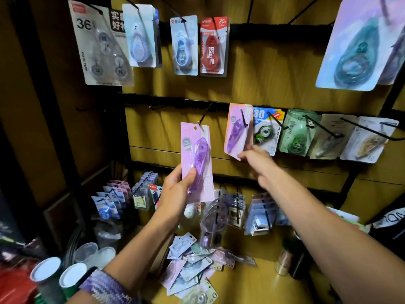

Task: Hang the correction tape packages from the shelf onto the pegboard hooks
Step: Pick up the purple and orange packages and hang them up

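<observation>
My left hand (176, 189) grips the lower part of a pink package (198, 159) holding a purple correction tape. Its top hole is at the tip of a black hook (205, 116) on the middle rail. To the right, a second pink package with a purple tape (237, 130) hangs tilted on its own hook. My right hand (255, 159) touches that package's lower corner with its fingertips. A heap of loose correction tape packages (192, 270) lies on the yellow shelf (258, 281) below.
Several other tape packages hang along the top rail (211, 46) and the middle rail (295, 132). More packs hang on low hooks (258, 213) above the shelf. Paper cups (59, 273) and stacked plastic cups (87, 252) stand at the lower left.
</observation>
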`<state>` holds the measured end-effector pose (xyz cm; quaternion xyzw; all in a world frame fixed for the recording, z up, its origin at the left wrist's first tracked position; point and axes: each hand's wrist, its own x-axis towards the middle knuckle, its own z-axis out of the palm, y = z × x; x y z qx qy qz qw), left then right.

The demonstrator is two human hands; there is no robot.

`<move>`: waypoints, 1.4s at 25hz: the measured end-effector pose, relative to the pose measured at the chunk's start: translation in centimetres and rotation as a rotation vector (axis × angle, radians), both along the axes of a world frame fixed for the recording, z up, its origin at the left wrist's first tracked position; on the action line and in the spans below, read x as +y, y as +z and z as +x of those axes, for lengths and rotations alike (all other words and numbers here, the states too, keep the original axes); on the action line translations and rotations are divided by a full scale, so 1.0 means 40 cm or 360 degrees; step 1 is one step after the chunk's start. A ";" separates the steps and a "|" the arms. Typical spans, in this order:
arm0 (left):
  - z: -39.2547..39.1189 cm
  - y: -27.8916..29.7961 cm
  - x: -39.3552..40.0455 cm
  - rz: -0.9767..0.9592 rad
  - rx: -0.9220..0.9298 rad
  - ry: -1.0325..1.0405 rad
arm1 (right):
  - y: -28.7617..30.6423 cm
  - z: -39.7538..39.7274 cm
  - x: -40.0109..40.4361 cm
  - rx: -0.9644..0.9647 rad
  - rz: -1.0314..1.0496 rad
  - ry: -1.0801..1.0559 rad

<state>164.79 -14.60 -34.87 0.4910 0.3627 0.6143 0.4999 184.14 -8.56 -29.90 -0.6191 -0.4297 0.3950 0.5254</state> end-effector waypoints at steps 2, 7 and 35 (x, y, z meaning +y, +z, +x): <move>0.009 -0.008 -0.009 -0.0027 -0.0024 -0.0028 | -0.070 -0.012 -0.050 -0.0095 -0.0054 0.0223; 0.046 -0.010 -0.047 0.0011 -0.0018 -0.0089 | -0.153 -0.027 -0.199 0.0110 -0.0053 0.0762; 0.028 -0.127 0.004 0.0245 0.1535 0.0345 | 0.027 -0.032 -0.113 -0.0221 0.0279 -0.0136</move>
